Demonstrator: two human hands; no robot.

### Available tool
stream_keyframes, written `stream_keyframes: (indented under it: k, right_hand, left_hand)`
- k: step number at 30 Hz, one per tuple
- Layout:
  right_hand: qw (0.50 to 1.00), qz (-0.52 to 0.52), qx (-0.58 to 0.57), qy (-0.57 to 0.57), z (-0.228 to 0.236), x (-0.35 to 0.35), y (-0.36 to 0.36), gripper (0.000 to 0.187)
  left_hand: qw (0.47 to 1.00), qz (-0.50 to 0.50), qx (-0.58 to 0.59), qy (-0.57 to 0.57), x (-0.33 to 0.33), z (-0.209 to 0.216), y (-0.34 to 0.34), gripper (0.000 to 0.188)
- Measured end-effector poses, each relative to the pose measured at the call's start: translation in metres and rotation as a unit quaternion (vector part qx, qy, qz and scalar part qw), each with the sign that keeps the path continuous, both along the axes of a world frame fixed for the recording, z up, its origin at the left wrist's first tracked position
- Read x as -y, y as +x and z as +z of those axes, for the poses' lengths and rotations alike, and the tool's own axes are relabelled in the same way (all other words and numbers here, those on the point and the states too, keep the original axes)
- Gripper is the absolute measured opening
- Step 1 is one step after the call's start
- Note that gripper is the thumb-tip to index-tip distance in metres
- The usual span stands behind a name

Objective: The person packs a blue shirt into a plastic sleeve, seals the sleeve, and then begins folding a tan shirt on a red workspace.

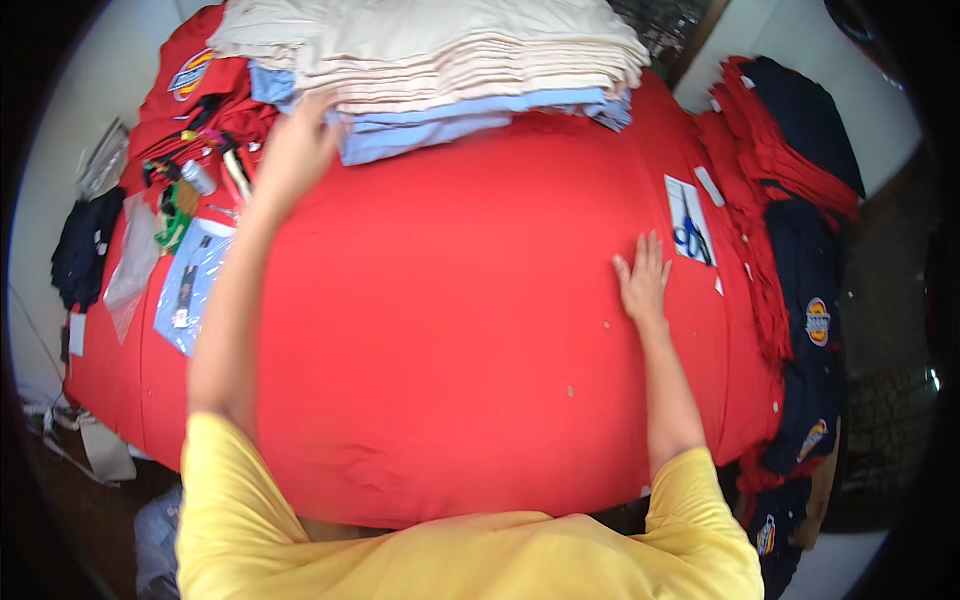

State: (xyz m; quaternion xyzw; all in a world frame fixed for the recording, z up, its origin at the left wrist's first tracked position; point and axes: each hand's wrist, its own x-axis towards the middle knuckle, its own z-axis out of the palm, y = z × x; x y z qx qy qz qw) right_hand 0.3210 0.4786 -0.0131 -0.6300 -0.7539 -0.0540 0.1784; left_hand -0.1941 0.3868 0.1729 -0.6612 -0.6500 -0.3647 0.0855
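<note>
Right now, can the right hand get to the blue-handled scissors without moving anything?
Probably yes. The right hand lies flat on the red cloth, and the scissors sit just beyond its fingertips on a white card. Nothing lies between them, and nothing covers the scissors.

A spread cloth (460, 340) covers the table. Behind it, at the far edge, sits a stack of folded garments (440, 70), which the left hand (295, 150) touches at its left end. The right hand (643, 280) lies flat on the cloth, just left of what seem to be scissors (690, 235). Small tools (195, 180) lie at the left edge, and piled garments (800, 200) at the right.
</note>
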Motion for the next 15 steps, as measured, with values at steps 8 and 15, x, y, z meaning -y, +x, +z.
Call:
stream_keyframes:
  k: [8,15]
  right_hand:
    - [0.993,0.086,0.051,-0.068,0.016,-0.011,-0.272,0.095]
    - [0.51,0.836,-0.069,-0.192,0.009,0.363,-0.379,0.077]
  left_hand:
    - [0.901,0.371,0.165,-0.15,0.384,-0.152,0.052,0.034]
    - [0.813,0.513,0.256,-0.104,0.526,-0.197,0.073,0.041]
